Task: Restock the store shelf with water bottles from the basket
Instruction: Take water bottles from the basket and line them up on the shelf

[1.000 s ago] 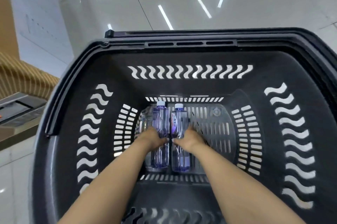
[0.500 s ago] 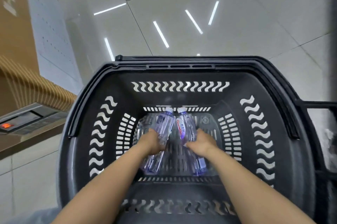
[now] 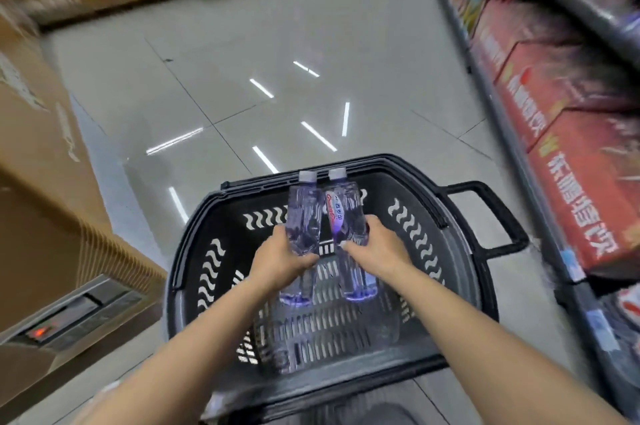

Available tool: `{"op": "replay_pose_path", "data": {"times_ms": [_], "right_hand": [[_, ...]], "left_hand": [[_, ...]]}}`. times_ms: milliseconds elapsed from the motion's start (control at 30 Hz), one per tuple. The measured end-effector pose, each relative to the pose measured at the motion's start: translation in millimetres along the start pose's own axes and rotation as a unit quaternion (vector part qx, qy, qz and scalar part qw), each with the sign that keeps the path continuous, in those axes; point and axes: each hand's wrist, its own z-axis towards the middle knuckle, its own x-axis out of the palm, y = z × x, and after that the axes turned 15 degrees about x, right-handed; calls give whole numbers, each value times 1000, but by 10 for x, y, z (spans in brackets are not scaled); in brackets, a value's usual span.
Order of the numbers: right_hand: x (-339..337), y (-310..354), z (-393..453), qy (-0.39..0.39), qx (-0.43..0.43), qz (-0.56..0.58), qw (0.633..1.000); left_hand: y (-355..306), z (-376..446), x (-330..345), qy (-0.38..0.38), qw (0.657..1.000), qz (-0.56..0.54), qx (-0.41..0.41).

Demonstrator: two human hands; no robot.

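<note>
A black plastic basket [image 3: 214, 272] stands on the tiled floor below me. My left hand [image 3: 278, 260] grips a clear water bottle [image 3: 303, 217] around its middle. My right hand [image 3: 375, 248] grips a second clear bottle [image 3: 346, 213], which has a red and white label. Both bottles have white caps, point away from me and are lifted above the basket's floor, side by side and nearly touching. More clear bottles [image 3: 377, 327] lie blurred on the basket's bottom. The store shelf [image 3: 540, 161] runs along the right.
Red cartons [image 3: 588, 189] fill the shelf's lower level on the right, with colourful packs further back. Brown cardboard boxes [image 3: 38, 134] are stacked on the left and at the far end of the aisle. A metal-topped unit with a red light [image 3: 45, 331] sits at lower left.
Both hands have lifted their bottles up off the basket floor. My view has swung upward, so the aisle, the shelf on the right and the boxes have come into sight.
</note>
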Motion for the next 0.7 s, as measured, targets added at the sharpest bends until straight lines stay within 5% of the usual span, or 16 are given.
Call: {"op": "replay_pose_path", "data": {"times_ms": [333, 700], "right_hand": [[-660, -70, -1554, -178, -120, 241, 947], [-1127, -815, -2385, -303, -120, 348, 879]], "left_hand": [[-1099, -1001, -641, -144, 962, -56, 226], [-1900, -1525, -449, -124, 907, -129, 381]]}}
